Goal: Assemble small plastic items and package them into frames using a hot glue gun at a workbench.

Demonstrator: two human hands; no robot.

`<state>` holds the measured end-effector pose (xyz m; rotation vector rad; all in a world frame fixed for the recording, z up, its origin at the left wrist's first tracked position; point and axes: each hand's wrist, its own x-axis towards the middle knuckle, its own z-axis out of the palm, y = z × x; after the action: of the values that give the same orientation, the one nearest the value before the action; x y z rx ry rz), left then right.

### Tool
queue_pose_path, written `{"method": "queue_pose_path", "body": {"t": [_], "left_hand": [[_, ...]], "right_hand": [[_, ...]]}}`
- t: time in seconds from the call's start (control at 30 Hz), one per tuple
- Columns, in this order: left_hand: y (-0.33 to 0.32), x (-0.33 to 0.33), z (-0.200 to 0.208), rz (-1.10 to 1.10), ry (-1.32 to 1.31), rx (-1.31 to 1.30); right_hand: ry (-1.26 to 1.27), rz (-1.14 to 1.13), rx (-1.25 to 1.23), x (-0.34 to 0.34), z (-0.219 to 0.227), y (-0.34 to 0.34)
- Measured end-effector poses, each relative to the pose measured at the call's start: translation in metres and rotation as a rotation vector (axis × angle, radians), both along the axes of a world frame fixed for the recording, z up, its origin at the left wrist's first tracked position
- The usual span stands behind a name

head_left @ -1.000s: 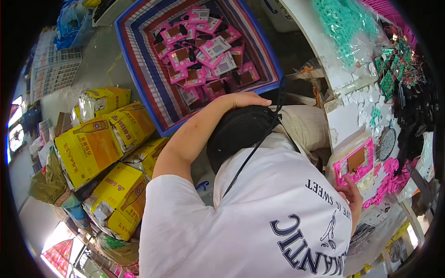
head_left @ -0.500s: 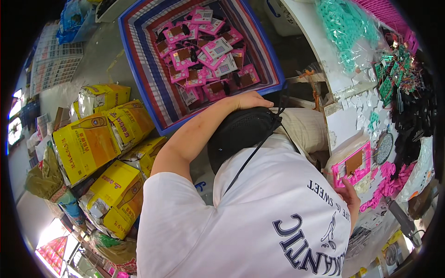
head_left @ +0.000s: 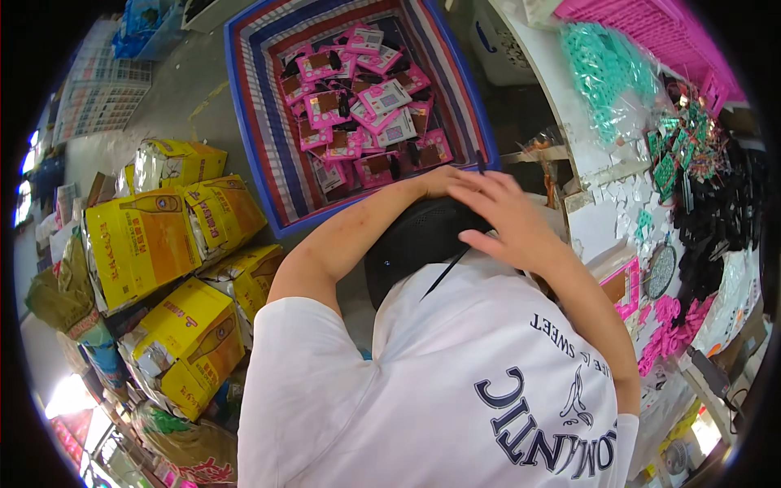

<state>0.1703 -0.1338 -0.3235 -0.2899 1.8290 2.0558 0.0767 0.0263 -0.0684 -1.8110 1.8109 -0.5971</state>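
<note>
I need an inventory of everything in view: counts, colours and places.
Crate: one, blue-rimmed, top centre
Devices: many, pink and white, inside crate
Cartons: about five, yellow, left
Lattice crates: count unclear, white, upper left
Bags: several, blue or brownish, left
Tub: one, whitish, top
Worktable: one, white, right
Basket: one, pink, upper right
Bagged parts: many, teal, worktable
Circuit boards: several, green, worktable
Dark parts: many, black, right
Disc: one, grey, worktable
Frame: one, pink, worktable
Loose parts: many, pink, worktable
Mesh item: one, black, lap
Shirt: one, white, worn
Left hand: one, bare, at mesh item
Right hand: one, bare, overlapping left hand
</note>
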Motion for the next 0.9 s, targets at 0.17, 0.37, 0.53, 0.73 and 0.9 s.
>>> {"method": "queue_pose_path", "body": {"t": [0.17,0.37,0.53,0.73,0.9], "left_hand": [[-0.013,0.017,0.014,0.155,-0.179,0.221],[-0.059,0.105,0.094,0.295,-0.469,0.297],[-0.039,0.209,0.155,0.160,-0.420,0.234],[0.014,0.221,0.149,0.305,-0.292,-0.062],[0.002,0.217,0.155,0.303,-0.265,0.089]], "right_hand": [[-0.073,0.100,0.264,0.015,-0.039,-0.017],[-0.091,0.004,0.390,0.013,-0.046,-0.018],[-0.109,-0.050,0.351,0.013,-0.051,-0.016],[-0.139,-0.044,0.347,0.019,-0.052,-0.021],[-0.183,-0.075,0.331,0.015,-0.052,-0.015]]}}
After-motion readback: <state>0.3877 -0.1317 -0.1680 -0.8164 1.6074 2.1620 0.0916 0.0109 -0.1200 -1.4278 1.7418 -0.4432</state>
